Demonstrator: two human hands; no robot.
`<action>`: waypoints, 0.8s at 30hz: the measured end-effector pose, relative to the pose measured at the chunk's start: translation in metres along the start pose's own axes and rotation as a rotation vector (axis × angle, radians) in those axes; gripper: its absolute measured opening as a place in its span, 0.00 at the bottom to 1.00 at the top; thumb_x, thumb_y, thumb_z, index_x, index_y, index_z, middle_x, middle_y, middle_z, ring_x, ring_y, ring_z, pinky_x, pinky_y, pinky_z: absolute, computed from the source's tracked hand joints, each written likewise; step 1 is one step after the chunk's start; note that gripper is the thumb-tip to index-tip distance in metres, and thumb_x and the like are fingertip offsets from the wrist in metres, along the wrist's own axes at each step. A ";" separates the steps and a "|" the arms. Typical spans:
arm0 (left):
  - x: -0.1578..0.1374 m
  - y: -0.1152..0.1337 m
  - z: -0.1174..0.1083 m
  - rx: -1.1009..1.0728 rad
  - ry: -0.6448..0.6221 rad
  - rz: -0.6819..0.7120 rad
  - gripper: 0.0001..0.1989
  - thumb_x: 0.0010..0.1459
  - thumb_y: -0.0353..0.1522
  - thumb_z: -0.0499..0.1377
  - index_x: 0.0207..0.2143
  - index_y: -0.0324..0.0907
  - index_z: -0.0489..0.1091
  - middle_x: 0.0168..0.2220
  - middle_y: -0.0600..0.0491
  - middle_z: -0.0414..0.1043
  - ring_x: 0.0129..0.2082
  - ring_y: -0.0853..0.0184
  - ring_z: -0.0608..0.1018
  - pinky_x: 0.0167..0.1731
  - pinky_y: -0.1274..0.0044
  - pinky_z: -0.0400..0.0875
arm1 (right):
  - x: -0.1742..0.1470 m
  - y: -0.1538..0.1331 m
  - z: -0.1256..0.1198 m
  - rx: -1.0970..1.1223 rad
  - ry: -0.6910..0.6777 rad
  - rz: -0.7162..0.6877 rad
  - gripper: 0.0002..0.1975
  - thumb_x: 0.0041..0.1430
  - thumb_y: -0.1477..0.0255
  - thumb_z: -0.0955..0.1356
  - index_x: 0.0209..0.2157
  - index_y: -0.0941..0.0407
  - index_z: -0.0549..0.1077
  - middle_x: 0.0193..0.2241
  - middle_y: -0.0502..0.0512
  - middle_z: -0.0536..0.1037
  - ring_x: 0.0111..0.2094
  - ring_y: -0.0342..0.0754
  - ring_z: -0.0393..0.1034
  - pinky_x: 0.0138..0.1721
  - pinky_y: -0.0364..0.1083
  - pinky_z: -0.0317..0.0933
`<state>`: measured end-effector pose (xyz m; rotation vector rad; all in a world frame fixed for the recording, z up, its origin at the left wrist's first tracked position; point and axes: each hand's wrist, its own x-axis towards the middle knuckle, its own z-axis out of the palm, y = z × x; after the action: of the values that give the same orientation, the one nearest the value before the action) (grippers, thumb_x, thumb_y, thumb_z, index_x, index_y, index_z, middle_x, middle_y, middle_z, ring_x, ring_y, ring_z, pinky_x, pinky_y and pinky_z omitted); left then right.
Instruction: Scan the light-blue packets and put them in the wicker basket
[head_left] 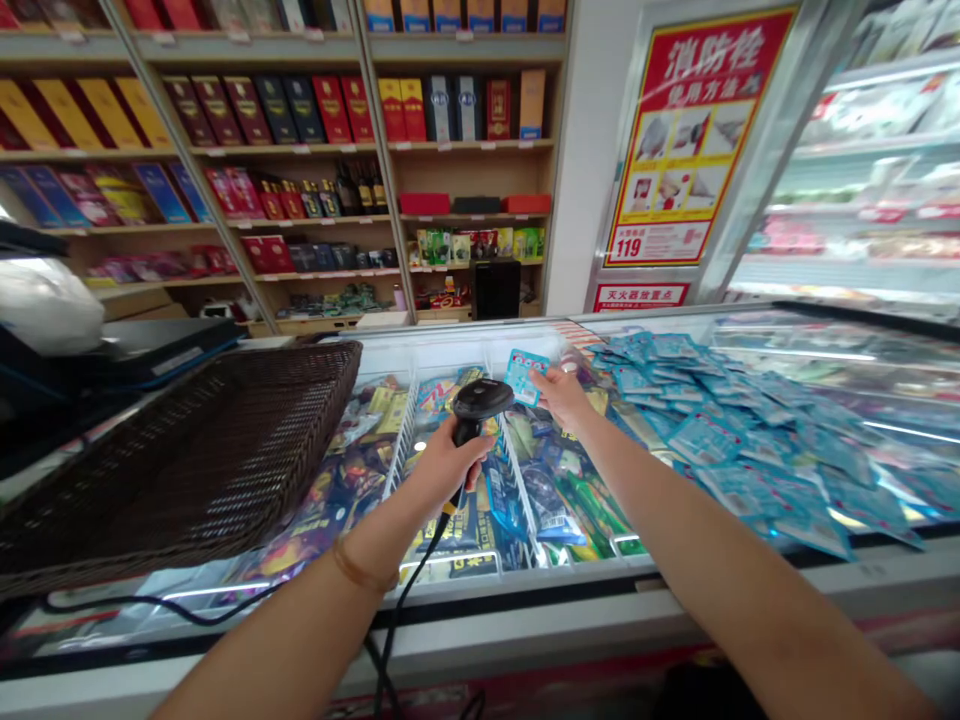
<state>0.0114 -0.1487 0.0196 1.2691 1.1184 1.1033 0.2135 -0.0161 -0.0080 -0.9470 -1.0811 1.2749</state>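
Observation:
My left hand (450, 462) is wrapped round the handle of a black barcode scanner (480, 398), its head turned to the right. A black cable runs down from the handle. Just right of the scanner head, my right hand (559, 395) pinches a small light-blue packet (525, 376) by its right side, with the printed face and a white label toward me. Both are held over the glass top of a chest freezer (480, 590). A large spread pile of similar blue packets (720, 430) lies on the freezer top to the right.
An empty-looking dark brown wicker basket (187, 450) stands at the left on the freezer. Frozen goods in wire-divided bins show through the glass. Shelves (277, 150) of boxes and bottles line the back wall. A red and yellow poster (697, 140) hangs beside a lit display fridge (877, 180).

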 end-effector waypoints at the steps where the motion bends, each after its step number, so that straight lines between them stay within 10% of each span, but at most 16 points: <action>1: 0.000 -0.001 0.001 -0.005 -0.017 -0.015 0.20 0.47 0.40 0.67 0.37 0.44 0.62 0.19 0.63 0.64 0.12 0.75 0.63 0.14 0.80 0.58 | 0.001 0.001 -0.002 -0.007 -0.001 -0.004 0.23 0.39 0.55 0.79 0.28 0.54 0.72 0.24 0.51 0.80 0.38 0.55 0.80 0.40 0.51 0.72; 24: -0.006 -0.007 0.008 0.190 -0.009 0.044 0.17 0.52 0.42 0.64 0.37 0.45 0.62 0.16 0.64 0.60 0.13 0.73 0.63 0.16 0.79 0.58 | 0.004 -0.008 0.000 0.083 -0.116 -0.104 0.17 0.46 0.56 0.77 0.29 0.53 0.74 0.24 0.47 0.78 0.35 0.47 0.77 0.42 0.47 0.70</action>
<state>0.0186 -0.1557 0.0125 1.4508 1.2158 1.0417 0.2151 -0.0128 -0.0003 -0.7528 -1.1434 1.2915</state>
